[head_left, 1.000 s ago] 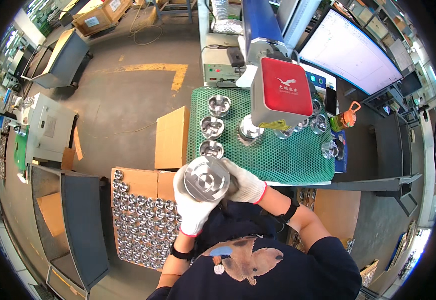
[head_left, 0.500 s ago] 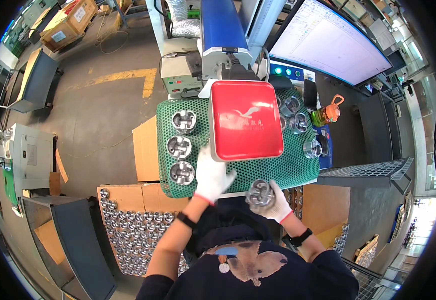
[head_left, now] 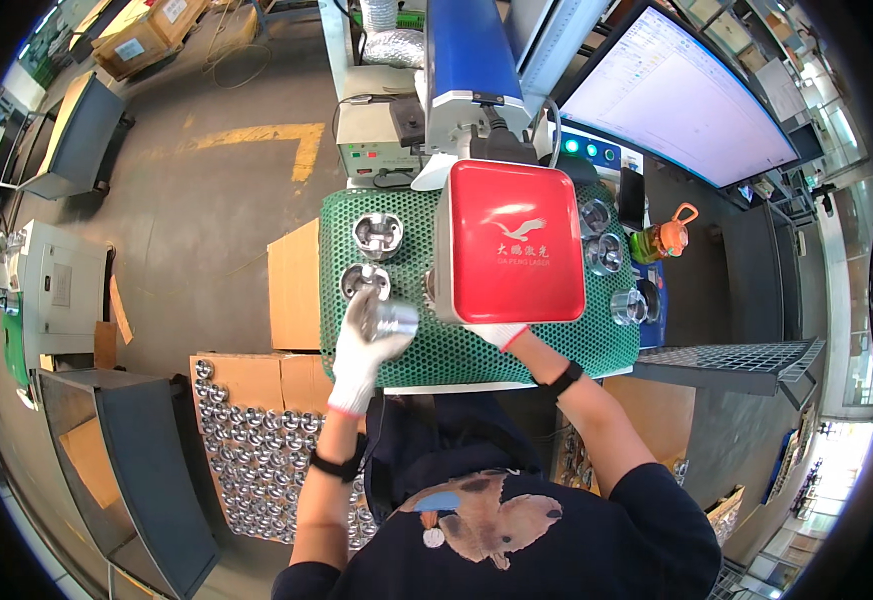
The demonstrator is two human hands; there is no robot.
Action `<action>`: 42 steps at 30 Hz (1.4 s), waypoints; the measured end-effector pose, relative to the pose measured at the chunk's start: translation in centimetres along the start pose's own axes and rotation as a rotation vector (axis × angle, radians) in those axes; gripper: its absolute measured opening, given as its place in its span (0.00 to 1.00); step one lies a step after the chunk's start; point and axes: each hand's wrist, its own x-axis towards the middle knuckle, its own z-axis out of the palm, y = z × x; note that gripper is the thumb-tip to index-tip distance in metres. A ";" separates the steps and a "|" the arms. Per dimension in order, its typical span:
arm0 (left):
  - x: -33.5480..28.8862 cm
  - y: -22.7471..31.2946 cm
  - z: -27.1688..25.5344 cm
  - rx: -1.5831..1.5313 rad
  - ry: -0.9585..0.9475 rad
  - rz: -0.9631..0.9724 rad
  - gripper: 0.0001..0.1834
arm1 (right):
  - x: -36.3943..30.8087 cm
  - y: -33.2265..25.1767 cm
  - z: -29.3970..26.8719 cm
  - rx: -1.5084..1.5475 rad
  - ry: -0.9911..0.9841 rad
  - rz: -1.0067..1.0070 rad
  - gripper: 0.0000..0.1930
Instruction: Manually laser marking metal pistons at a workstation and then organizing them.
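Note:
My left hand point(head_left: 359, 350), in a white glove, is closed on a silver piston point(head_left: 393, 320) and tilts it just above the green perforated mat point(head_left: 417, 365). Two other pistons stand beyond it at the mat's left side, a far one point(head_left: 378, 236) and a nearer one point(head_left: 365, 282) close to my fingertips. My right hand point(head_left: 500, 334) reaches under the red-topped box-shaped head point(head_left: 517, 240); only the glove's cuff edge shows, and its fingers are hidden. A sliver of metal point(head_left: 431, 284) shows at the red head's left edge.
Several pistons, including a clear-lit one point(head_left: 628, 306), stand at the mat's right side. An orange-lidded bottle point(head_left: 663, 238) and a monitor point(head_left: 682, 100) are to the right. Many pistons point(head_left: 267, 460) lie on cardboard at lower left, beside a grey cart point(head_left: 137, 470).
My left hand has moved left and lifted the nearest piston of the left row. My right hand, which held a piston by the front edge, has gone under the red head.

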 end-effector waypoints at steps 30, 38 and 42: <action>-16.5 -5.9 -10.1 0.219 0.227 -0.294 0.46 | -4.9 4.9 5.3 -2.544 0.205 -0.952 0.40; -16.9 -7.4 -5.7 -0.066 0.123 -0.373 0.13 | -9.1 6.4 0.2 -2.243 0.129 -0.758 0.31; -16.8 -8.1 -2.4 -0.171 0.091 -0.375 0.10 | -14.0 7.4 2.9 -2.257 0.039 -0.477 0.29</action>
